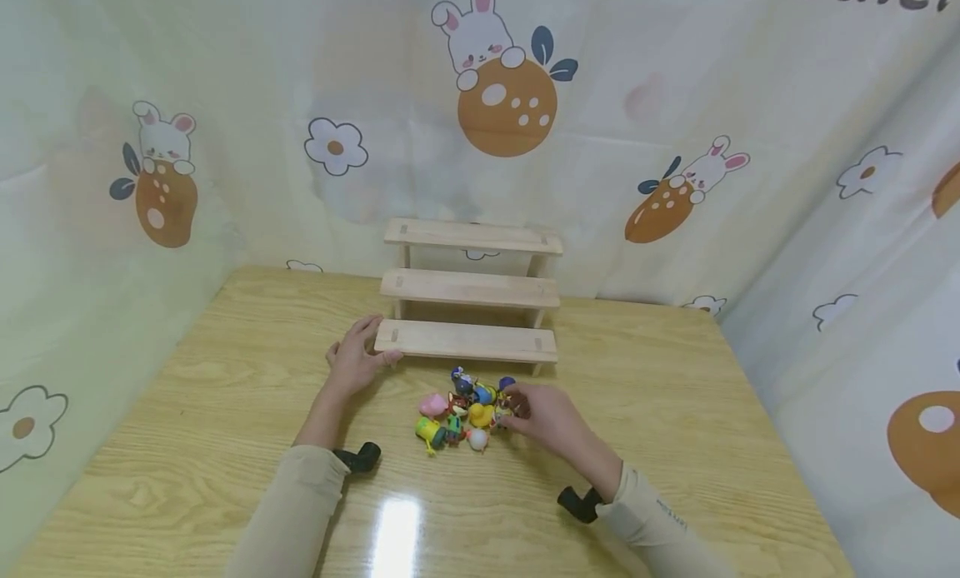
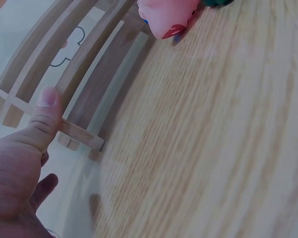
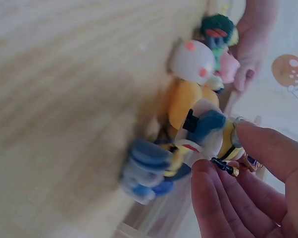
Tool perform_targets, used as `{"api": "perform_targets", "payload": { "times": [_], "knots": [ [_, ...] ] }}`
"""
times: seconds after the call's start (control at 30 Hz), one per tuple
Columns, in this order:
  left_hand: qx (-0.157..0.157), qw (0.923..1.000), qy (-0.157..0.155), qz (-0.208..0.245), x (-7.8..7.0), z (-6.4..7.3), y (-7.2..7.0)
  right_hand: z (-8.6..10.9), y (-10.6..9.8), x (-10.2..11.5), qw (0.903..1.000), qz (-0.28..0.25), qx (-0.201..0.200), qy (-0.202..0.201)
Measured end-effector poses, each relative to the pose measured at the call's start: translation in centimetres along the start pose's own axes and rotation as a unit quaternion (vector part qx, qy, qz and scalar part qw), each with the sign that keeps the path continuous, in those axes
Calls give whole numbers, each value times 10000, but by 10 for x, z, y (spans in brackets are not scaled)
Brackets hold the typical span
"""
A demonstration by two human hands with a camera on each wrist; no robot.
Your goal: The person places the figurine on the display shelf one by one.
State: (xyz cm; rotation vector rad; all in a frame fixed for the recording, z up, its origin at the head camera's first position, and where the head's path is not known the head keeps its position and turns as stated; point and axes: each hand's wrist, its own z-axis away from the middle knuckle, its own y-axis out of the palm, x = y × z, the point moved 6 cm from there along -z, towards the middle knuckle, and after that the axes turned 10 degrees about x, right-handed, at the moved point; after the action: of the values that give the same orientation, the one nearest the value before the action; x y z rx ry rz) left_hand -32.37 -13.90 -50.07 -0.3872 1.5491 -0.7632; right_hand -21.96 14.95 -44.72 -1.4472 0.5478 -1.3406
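My left hand (image 1: 356, 362) holds the left end of the lowest step of a three-tier wooden display stand (image 1: 468, 339). In the left wrist view its thumb (image 2: 46, 106) presses on the wood; part of the other fingers is hidden. My right hand (image 1: 553, 421) pinches a small minion figurine (image 3: 211, 128), yellow and blue with a black strap, between thumb and fingers at the right side of a toy pile. Around it lie a yellow duck (image 1: 480, 415), a white round toy (image 3: 191, 61), a pink pig (image 1: 432, 406) and a blue-hatted figurine (image 3: 149, 161).
Other small figurines, including a yellow-green one (image 1: 429, 430), lie close together in front of the stand. The wooden table (image 1: 247, 445) ends at a patterned curtain (image 1: 247, 103) behind and at the sides. Dark wrist mounts (image 1: 581, 505) project from under both sleeves.
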Motion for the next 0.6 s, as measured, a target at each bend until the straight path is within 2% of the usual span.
{"api": "perform_targets", "payload": {
  "times": [0.2, 0.43, 0.6],
  "knots": [
    [-20, 9999, -93, -39, 0, 0, -1, -10, -22, 6, 9999, -154, -62, -34],
    [-41, 10000, -80, -21, 4, -1, 2, -26, -52, 19, 9980, -317, -349, -415],
    [-116, 9999, -54, -70, 5, -2, 1, -40, -65, 24, 9983, -311, -377, -322]
  ]
}}
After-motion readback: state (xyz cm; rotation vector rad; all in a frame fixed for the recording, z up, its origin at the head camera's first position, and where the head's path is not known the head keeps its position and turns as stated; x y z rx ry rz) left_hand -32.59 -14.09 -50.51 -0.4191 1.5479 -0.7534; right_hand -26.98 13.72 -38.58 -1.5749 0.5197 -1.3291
